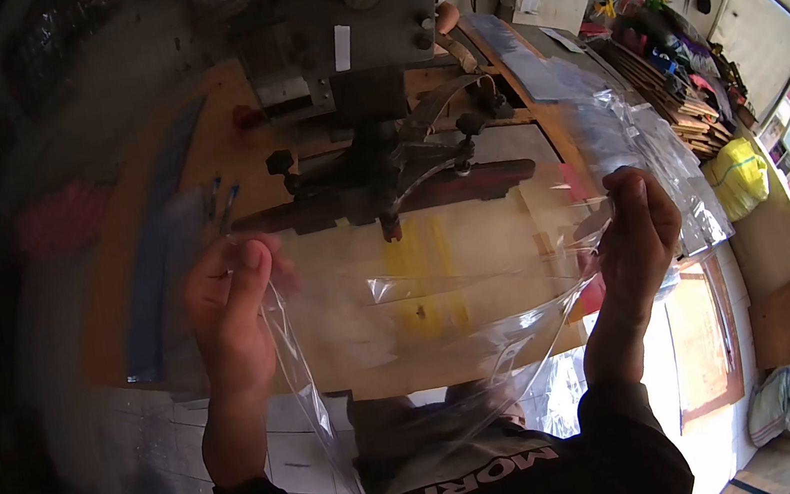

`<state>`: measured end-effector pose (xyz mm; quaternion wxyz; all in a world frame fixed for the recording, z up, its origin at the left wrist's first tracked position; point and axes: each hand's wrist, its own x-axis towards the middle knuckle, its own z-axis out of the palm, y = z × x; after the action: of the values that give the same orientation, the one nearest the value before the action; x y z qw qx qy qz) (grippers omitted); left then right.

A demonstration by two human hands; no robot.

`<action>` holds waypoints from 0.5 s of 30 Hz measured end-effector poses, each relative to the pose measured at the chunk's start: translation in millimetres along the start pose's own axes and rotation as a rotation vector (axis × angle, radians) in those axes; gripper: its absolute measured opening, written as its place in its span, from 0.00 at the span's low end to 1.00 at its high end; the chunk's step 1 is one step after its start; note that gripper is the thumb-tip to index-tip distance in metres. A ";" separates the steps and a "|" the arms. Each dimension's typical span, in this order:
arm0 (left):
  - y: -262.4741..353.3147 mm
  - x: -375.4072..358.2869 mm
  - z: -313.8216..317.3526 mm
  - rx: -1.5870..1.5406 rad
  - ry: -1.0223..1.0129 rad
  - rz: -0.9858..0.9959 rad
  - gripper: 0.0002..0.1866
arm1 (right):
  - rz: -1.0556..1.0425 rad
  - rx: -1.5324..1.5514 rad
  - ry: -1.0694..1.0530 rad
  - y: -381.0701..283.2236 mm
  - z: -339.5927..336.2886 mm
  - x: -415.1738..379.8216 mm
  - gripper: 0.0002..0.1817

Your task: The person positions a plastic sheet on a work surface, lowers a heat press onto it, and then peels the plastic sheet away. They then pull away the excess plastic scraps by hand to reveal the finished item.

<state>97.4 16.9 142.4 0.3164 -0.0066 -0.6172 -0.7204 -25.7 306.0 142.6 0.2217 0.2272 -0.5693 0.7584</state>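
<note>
A clear plastic sheet (pixel 517 326) hangs stretched between my two hands, its lower part sagging in front of my shirt. At its left end my left hand (pixel 234 290) pinches the film, thumb pressed against the fingers. My right hand (pixel 638 218) is closed around the other end, with film bunched at the fingers. Just beyond the sheet stands a dark machine head (pixel 383 158) with a long horizontal bar (pixel 467 184) above the wooden worktable (pixel 383 375). Yellow tape (pixel 423 299) marks the bed under the bar, seen partly through the film.
More clear plastic sheets (pixel 672 168) lie at the table's right side. A blue strip (pixel 167 239) runs along the left edge. Stacked wooden pieces (pixel 673 102) and a yellow bag (pixel 739 178) sit farther right. Tiled floor (pixel 298 453) shows below the table.
</note>
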 end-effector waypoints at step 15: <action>-31.2 11.5 80.1 0.022 -0.097 0.051 0.10 | -0.101 -0.044 0.240 46.5 -98.2 4.4 0.12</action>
<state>43.3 84.5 138.4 0.3043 -0.0539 -0.6395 -0.7040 -65.9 389.2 85.3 0.3311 0.1586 -0.5428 0.7553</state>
